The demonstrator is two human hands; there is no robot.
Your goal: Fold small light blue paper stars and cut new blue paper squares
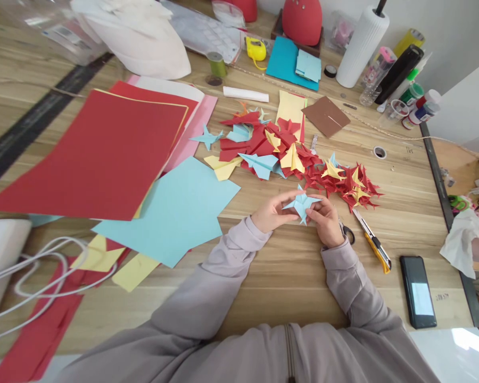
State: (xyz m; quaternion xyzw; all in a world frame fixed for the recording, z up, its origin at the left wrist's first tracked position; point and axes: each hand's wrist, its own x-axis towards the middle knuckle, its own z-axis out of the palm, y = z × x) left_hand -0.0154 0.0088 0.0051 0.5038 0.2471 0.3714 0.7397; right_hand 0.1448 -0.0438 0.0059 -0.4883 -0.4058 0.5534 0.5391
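Observation:
Between my two hands is a light blue folded paper star (302, 204) with several pointed arms. My left hand (274, 211) pinches its left side, thumb below and fingers behind. On the other side my right hand (326, 219) grips the right part, its thumb on the paper's front. Just beyond the hands lies a heap of red, yellow and blue folded paper pieces (259, 141), some shaped like planes. To its right, smaller red and yellow folded stars (357, 186) are piled up. Scissors (348, 233) lie partly hidden behind my right wrist.
A yellow box cutter (377, 247) and a phone (418, 292) lie at the right. Large red sheets (104, 154) and a blue sheet (179, 207) cover the left. White cables (51, 271) curl at the lower left. Bottles (423, 111) and a yellow tape measure (256, 49) stand at the back.

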